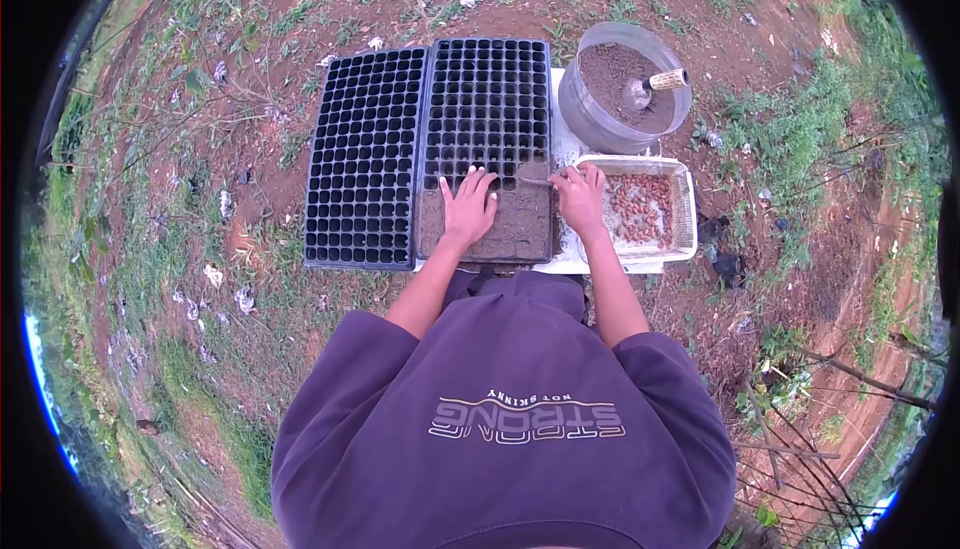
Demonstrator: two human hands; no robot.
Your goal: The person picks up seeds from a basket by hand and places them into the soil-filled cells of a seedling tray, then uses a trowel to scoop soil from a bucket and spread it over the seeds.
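1. head view: the black plastic seedling tray (pixel 487 99) probably flexes easily, heavier at its soil-filled near end; both long rims offer the best hold.
2. its loose soil (pixel 520 224) looks crumbly and soft.
3. the tray lies under the left hand (pixel 468 211), fingers spread over the soil's edge.
4. apart from it, the right hand (pixel 580 199) pinches a small trowel-like tool (pixel 533 173) over the tray's right rim, beside the seed basket (pixel 690 211).
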